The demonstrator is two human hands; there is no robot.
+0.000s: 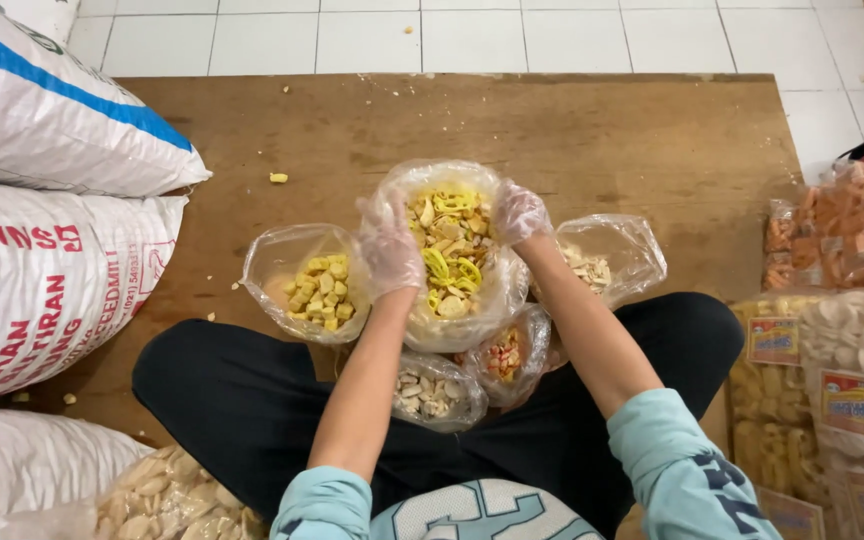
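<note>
Left hand [390, 245], right hand [519, 212] gripping snack bag [452, 320] rim.

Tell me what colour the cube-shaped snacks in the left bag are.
Yellow; the cube snacks show clearly in the head view.

- The floor [472, 35] is of white square tiles with thin grey joints.
- A large brown wooden board [572, 140] lies flat on it, with a few crumbs.
- White woven sacks [42, 270] are stacked at the left side.
- Packed snack bags [842, 330] stand at the right.
- The light is even and soft.
</note>
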